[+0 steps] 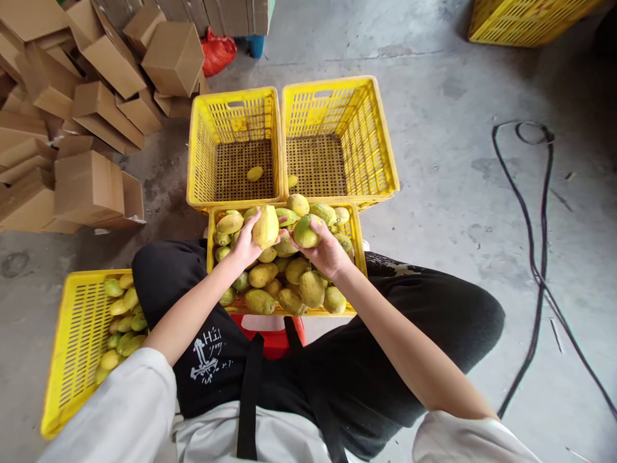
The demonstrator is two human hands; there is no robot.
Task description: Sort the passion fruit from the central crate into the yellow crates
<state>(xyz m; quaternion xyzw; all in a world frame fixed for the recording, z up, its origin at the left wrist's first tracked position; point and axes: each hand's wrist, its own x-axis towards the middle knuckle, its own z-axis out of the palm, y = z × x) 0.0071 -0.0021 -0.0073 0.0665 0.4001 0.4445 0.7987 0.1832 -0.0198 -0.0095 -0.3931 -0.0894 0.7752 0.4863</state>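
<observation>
Above a yellow crate (359, 247) heaped with yellow-green papayas (263, 275), both my hands are raised between my knees. My left hand (247, 245) is closed around a pale yellow papaya (265, 226). A greener papaya (305, 232) sits in my right hand (330, 249), its fingers wrapped about the fruit's side and underside. The two held fruits are a short gap apart. Just beyond the heap stand two more yellow crates side by side. One papaya (255, 173) lies in the left crate (193, 154), and another (292, 181) shows in the right crate (385, 148).
Beside my left leg stands a yellow crate (67, 347) with several papayas. Cardboard boxes (91, 186) pile up at the far left, near a red bag (218, 53). A black cable (535, 308) loops over the floor at right. Another yellow crate (511, 29) is at the top right.
</observation>
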